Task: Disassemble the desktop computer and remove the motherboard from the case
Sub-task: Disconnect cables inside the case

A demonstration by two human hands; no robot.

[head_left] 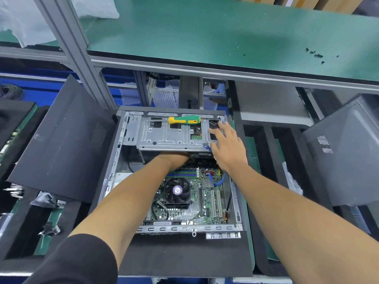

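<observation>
The open desktop case (121, 160) lies flat on a black foam pad, its green motherboard (207, 193) with a black CPU fan (177, 191) exposed. A silver drive cage (162, 134) spans the far end of the case. My left hand (174, 157) reaches under the cage's near edge, and its fingers are hidden. My right hand (227, 148) rests on the cage's right end with fingers spread, thumb by a blue tab (206, 147). A green and yellow screwdriver (184, 120) lies on top of the cage.
A black side panel (61, 144) leans at the left of the case. Another dark case (346, 152) stands at the right. A raised green shelf (225, 33) holds several small black screws (316, 55). Blue cables (217, 181) loop over the motherboard.
</observation>
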